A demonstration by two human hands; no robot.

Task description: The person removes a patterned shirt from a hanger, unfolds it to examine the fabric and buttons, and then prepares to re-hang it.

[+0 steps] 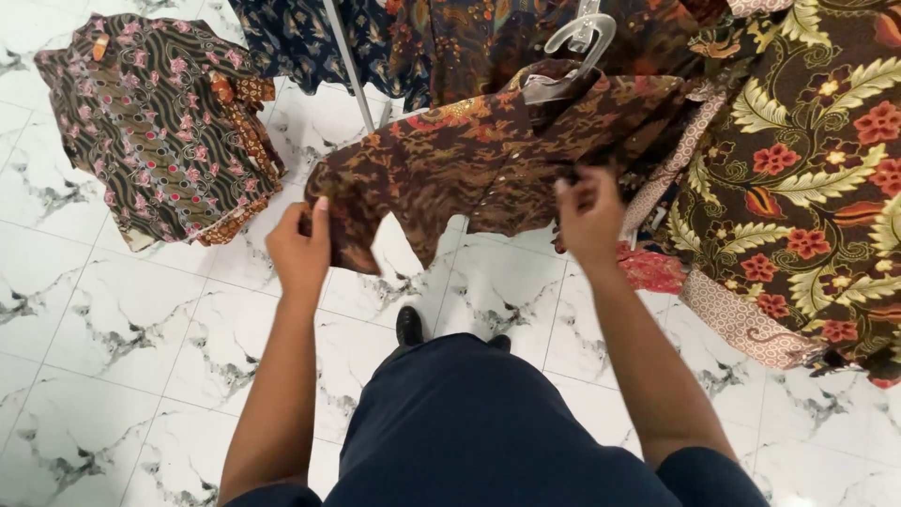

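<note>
The brown patterned batik shirt [488,160] already hangs on its white plastic hanger [577,42] above the marble floor [113,319], left hand [300,249] pinching its sleeve, right hand [589,216] gripping the front hem, apparently being straightened.

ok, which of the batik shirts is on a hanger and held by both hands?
The brown-and-orange shirt at centre, on the white hanger. Left hand grips its sleeve, right hand its front hem. Others hang or lie untouched.

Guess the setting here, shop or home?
Likely a clothing shop or stall: a brown patterned shirt on a white hanger, more patterned garments hung beside it, a folded stack on the marble floor.
</note>
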